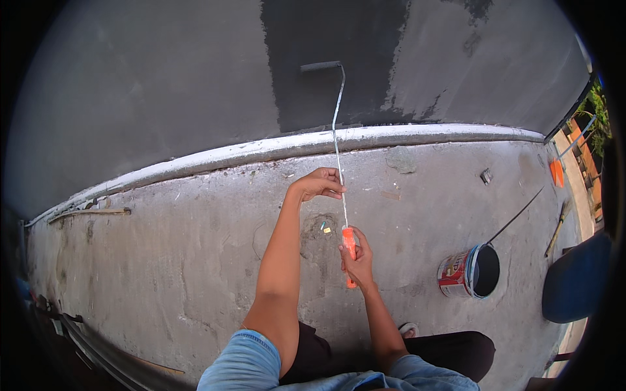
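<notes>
Nearby, paint can (468, 272) right of right hand (357, 255) gripping roller handle (349, 247); left hand (319, 184) seemingly pinching shaft (339, 156).

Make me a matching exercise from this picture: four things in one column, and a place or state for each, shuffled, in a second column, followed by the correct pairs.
Things
1. roller head
2. orange handle
3. paint can
4. left hand

Places or states
A. stands open on the concrete floor, to the person's right
B. pinches the thin metal shaft partway up
C. pressed against the dark painted patch of the wall
D. gripped in the right hand

Pairs: 1-C, 2-D, 3-A, 4-B
</notes>
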Tool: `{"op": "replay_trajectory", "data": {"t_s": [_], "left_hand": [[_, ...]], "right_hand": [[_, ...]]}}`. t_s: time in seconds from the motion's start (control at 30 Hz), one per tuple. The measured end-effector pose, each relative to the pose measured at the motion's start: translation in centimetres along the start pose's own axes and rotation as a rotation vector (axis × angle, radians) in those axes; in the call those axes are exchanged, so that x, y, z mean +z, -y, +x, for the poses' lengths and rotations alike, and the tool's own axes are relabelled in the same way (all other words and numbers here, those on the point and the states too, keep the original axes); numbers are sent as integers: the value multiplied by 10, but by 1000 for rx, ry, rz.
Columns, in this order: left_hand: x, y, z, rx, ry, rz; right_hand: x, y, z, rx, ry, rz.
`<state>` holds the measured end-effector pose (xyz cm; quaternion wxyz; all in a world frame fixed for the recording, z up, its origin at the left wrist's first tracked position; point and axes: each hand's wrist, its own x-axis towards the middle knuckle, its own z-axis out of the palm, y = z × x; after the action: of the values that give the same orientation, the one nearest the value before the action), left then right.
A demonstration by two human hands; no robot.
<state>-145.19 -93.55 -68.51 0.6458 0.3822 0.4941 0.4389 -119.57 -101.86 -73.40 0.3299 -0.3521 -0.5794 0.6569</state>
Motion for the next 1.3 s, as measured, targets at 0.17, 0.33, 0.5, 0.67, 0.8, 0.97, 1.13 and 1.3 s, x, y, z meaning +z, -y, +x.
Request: {"op": "replay_trajectory", "data": {"t_s": [0.17,0.33,0.5,0.67,0.8,0.97,1.13,1.3], "left_hand": [[50,-86,-19,296,11,37],[120,-153,-28,730,-158,-75],[149,-155,-16,661,-65,-166],[182,-77,37,277,63,334],[217,-35,46,177,186,606],[271,24,86,-56,317,767],[318,65,107,-210,285,546],[378,96,120,-235,329,427]], "right_hand": [[0,55,5,-175,-173,-135],[-25,142,49,-582,-370,-404],[-92,250,77,-694,-292,-322],[-198,370,16,-711,-602,-1008],[-301,413,-118,-612,-866,-1292],[-391,403,-372,-76,-966,-1308],[-408,379,-539,172,-1258,-1144],[-405,389,-518,501,-1119,-1144]]}}
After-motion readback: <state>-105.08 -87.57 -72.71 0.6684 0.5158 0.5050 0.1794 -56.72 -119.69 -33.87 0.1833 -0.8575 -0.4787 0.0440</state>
